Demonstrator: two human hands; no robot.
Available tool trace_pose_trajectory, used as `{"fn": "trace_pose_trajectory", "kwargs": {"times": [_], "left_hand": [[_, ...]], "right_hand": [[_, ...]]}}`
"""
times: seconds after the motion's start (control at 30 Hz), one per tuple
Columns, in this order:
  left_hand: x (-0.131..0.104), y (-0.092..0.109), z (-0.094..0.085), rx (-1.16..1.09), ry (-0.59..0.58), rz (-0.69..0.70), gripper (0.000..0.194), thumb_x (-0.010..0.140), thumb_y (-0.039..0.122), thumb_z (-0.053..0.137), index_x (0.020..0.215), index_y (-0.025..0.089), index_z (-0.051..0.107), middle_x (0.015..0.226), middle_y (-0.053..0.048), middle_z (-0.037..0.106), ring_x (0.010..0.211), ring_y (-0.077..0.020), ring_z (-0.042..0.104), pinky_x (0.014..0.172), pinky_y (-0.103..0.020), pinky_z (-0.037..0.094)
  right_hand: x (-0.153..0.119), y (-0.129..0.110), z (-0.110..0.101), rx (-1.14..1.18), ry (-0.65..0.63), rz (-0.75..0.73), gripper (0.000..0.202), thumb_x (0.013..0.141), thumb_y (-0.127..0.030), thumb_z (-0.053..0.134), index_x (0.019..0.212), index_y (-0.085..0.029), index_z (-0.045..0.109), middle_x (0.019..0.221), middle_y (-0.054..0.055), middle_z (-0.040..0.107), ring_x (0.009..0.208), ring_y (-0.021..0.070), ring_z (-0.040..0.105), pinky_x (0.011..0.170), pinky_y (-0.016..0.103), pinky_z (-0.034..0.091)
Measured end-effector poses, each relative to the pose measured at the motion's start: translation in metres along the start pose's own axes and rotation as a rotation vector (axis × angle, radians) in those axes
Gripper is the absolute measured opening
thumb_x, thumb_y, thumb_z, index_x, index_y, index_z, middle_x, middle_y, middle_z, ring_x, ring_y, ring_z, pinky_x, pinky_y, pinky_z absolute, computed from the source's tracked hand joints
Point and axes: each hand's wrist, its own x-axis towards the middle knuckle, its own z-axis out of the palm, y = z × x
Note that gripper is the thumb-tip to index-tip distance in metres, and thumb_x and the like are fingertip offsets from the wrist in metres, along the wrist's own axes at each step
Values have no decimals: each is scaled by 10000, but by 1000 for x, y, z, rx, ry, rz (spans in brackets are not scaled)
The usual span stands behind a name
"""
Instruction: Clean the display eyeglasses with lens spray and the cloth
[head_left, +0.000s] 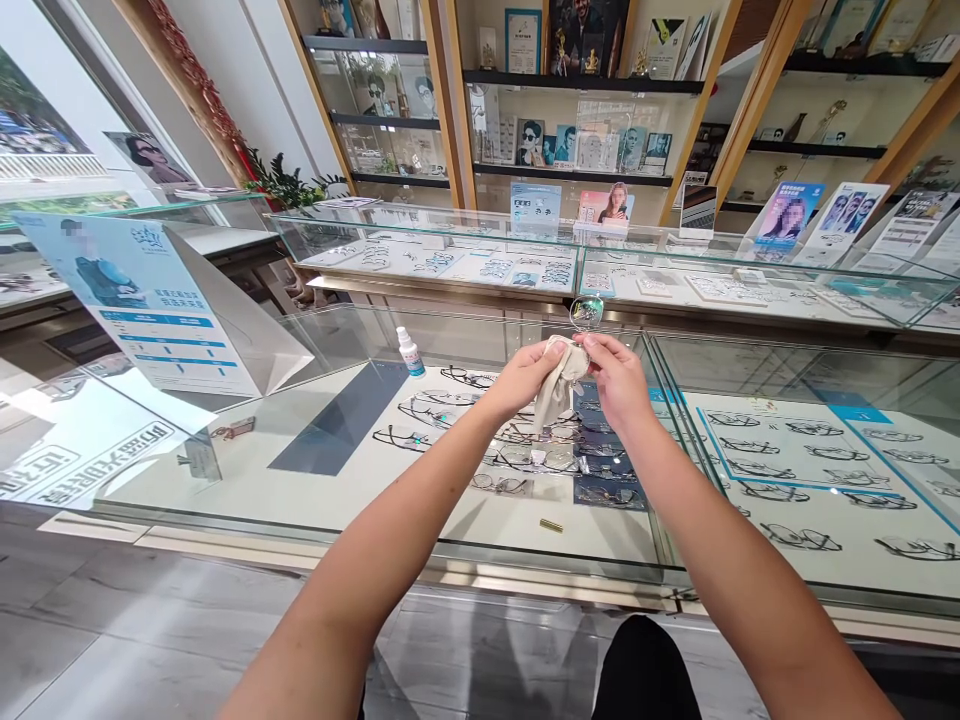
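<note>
Above the glass display case, my left hand [529, 375] is closed on a beige cloth [555, 393], which hangs down in folds. My right hand [616, 375] is beside it, its fingers pinched on a pair of glasses at the cloth's edge. One lens of the glasses [586, 313] sticks up above the fingers and shows a green reflection. The rest of the frame is mostly hidden by the cloth and fingers. A small white bottle [409, 352] with a blue label stands on the case to the left of my hands.
Rows of glasses [499, 485] lie inside the display case [360, 530]. A large folded sign [142, 310] stands at the left. Farther back are a second glass counter [450, 225] with small posters and shelves [585, 80] of pictures.
</note>
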Motion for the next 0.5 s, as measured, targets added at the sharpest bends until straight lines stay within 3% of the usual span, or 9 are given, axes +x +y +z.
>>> {"fn": "trace_pose_trajectory", "kwargs": {"times": [0.17,0.5], "left_hand": [[3,1,-9,-49,110,-5,711,808,799,830,1081,144,781,881,-40,776,821,-177,672,774,-267,526],[2,9,-8,33,174,94,662,781,768,870,957,150,710,823,-13,704,731,-138,583,709,-255,476]], "right_hand": [[2,-1,-3,-27,-9,-47,188,791,-481,899,843,-307,849,1091,42,789,1087,237,681,928,388,542],[0,3,-2,-153,-125,-133,148,823,-468,880,842,-322,873,1122,64,700,1243,275,640,1037,433,543]]}}
